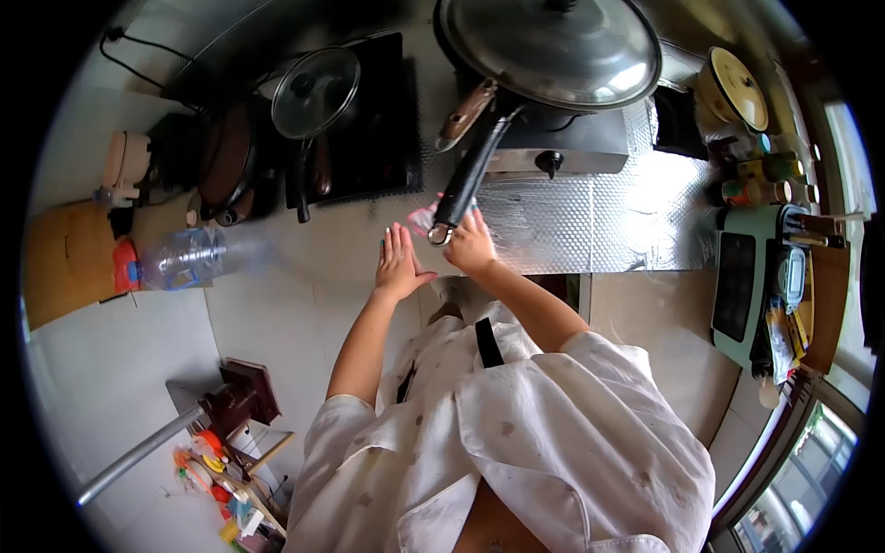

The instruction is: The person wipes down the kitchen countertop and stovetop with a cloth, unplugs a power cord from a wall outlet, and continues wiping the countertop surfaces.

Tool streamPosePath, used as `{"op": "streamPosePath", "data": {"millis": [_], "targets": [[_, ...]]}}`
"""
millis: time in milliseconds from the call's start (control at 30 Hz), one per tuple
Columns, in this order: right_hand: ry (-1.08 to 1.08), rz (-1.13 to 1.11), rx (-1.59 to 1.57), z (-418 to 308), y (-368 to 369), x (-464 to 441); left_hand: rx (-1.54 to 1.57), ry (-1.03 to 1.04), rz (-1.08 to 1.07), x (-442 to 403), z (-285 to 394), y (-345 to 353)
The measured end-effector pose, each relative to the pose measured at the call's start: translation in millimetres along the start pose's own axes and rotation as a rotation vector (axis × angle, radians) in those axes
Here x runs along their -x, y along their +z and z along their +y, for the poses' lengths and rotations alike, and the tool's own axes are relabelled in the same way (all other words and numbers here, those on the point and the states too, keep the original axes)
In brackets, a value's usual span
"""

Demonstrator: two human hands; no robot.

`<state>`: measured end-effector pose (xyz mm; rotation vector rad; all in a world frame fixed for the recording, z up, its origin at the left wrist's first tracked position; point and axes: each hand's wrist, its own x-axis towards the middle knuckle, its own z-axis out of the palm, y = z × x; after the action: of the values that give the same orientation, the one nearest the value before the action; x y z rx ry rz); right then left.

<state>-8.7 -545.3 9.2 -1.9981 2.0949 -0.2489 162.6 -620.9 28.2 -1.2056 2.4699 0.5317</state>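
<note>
My left hand (398,267) is over the counter's front edge, fingers straight and together, thumb apart, with nothing in it. Just right of it is my right hand (472,247), fingers stretched forward beside the end of a long black pan handle (477,180); whether they touch it I cannot tell. A small crumpled pink-and-white piece (423,218), perhaps cloth or plastic, lies between the hands, partly behind that handle. The handle belongs to a large pan under a domed metal lid (562,55), on a gas stove (562,158). Another brown-and-metal handle (467,115) sticks out beside it.
A glass-lidded small pan (316,92) stands on a black cooktop (369,138) at the left. Farther left is a large clear plastic bottle (184,258). Silver foil sheeting (544,221) covers the counter. On the right are a pale green toaster oven (737,286), jars and a yellow lidded pot (735,88).
</note>
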Motion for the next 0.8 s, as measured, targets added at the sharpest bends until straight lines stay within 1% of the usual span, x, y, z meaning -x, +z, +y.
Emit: {"op": "streamPosePath", "data": {"millis": [100,133,167,200,233,267,300,333,400,433,467,567,667,767,800], "targets": [[-0.032,0.005,0.021,11,-3,33,-0.030,0.209,-0.036,-4,-25,-6],[0.013,-0.052,0.016,11,-9,40,-0.023,0.205,-0.031,-6,-32,-11],[0.063,-0.112,0.010,7,-12,41,-0.095,0.273,-0.069,-10,-38,-15],[0.063,-0.115,0.016,1,-6,33,-0.167,0.345,-0.107,-14,-44,-17],[0.077,-0.032,0.025,-5,1,22,-0.175,0.379,-0.108,-18,-48,-17],[0.090,0.051,0.037,-9,8,10,-0.165,0.386,-0.103,-23,-48,-17],[0.058,0.031,0.035,-18,-4,-4,-0.150,0.392,-0.084,-28,-46,-15],[-0.021,0.100,0.217,-25,-16,-20,-0.120,0.400,-0.081,-21,-47,-8],[0.152,0.060,0.066,-28,2,-11,-0.103,0.414,-0.087,-22,-51,-5],[0.154,0.066,0.046,-33,-7,-2,-0.094,0.420,-0.097,-22,-51,-7],[0.213,-0.110,-0.022,-38,-18,10,-0.088,0.427,-0.107,-22,-52,-8],[0.237,-0.064,0.075,-34,1,6,-0.071,0.447,-0.124,-27,-54,-10],[0.341,0.054,0.030,-31,15,-27,-0.076,0.477,-0.150,-29,-55,-6],[0.340,0.025,0.017,-41,4,-20,-0.083,0.488,-0.153,-30,-57,-3],[0.326,-0.101,0.084,-47,-5,-10,-0.083,0.492,-0.150,-28,-57,-4]]}}
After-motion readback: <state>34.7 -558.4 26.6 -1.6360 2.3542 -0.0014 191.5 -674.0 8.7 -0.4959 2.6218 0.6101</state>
